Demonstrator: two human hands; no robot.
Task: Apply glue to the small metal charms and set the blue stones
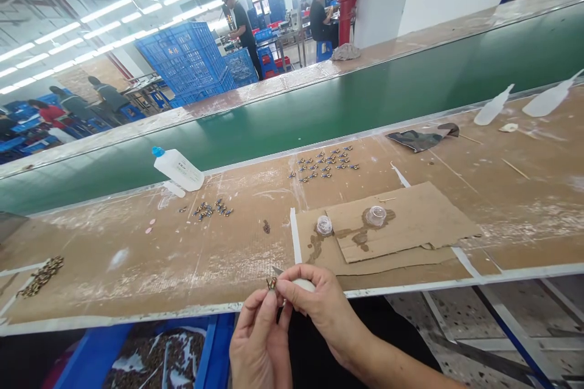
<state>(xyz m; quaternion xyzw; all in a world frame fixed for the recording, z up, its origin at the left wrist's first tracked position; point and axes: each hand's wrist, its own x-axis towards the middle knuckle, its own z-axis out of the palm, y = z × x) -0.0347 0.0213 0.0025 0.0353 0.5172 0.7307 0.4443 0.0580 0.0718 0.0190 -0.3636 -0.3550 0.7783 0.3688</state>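
Observation:
At the table's front edge, my left hand [260,334] pinches a small brass-coloured metal part [271,283] between thumb and fingertips. My right hand [322,298] is closed around a tool with a rounded white handle [305,284]; its pointed grey tip [277,270] sticks out just above the part. Fingers of both hands meet around the part, so its full shape is hidden. Beyond them, a small brown clump [266,227] lies on the cardboard-covered table. A cluster of small blue-and-brass parts [212,209] is farther left, and more such parts [326,164] lie spread in rows behind.
Two small clear cups [323,226] stand on stained cardboard sheets [410,225]. A white bottle with a blue cap [179,169] leans near the green conveyor belt [292,121]. Brass parts [42,278] are heaped at left. Below is a blue bin [210,346]. Several people work across the room.

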